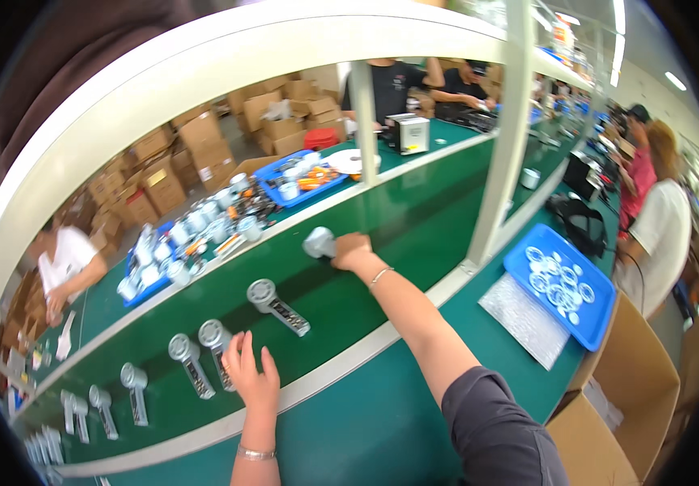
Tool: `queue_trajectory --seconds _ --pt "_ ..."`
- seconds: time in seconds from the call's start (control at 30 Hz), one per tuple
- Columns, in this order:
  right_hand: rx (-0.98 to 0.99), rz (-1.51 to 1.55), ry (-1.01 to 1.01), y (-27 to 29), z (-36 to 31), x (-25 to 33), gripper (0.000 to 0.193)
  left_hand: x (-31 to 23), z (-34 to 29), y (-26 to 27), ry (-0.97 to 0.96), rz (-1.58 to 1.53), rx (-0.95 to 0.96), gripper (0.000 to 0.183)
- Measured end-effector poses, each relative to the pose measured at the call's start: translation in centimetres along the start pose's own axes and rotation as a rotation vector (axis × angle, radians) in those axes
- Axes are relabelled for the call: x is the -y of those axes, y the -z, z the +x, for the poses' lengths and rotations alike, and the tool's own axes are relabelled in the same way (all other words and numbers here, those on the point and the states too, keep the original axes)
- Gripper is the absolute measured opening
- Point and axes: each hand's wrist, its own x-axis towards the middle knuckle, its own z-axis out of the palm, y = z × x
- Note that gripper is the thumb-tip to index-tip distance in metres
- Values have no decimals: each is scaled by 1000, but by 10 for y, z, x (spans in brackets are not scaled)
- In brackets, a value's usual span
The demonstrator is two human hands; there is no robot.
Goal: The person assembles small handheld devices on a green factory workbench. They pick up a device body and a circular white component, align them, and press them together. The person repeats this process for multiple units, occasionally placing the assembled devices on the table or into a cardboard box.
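Note:
Across the green conveyor belt (414, 243), my right hand (353, 249) is closed around the handle end of a grey handheld device (319, 242) with a round head. My left hand (252, 374) is nearer the belt's front edge, fingers apart. Its fingertips overlap a similar device (213, 334); whether they touch it I cannot tell. Between my hands lies another device (272, 304), its long handle showing a dark, speckled inside. One more (190, 364) rests just left of my left hand, and several others (134, 393) trail off toward the far left.
A white upright post (502, 154) rises from the belt's near rail at right. Beside it are a blue tray (600, 312) of clear rings and a bubble-wrap sheet (519, 320). Open cartons (637, 373) stand lower right. Beyond the belt are parts-filled trays (305, 194) and co-workers.

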Motion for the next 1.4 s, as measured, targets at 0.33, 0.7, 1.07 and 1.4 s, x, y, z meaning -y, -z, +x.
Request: queue_trajectory --seconds 0.33,0.7,1.07,1.4 --pt "-255 260 459 32 -198 9 41 -110 -28 -12 866 -1087 629 53" --pt "-220 329 452 54 -352 -94 45 -174 -84 -26 1193 -1439 590 22" --pt "-354 -161 -233 28 -383 -232 23 -163 -90 -26 1145 -1579 540 22" --pt "-400 240 -470 58 -367 -274 36 -161 -87 -25 1179 -1597 648 26"
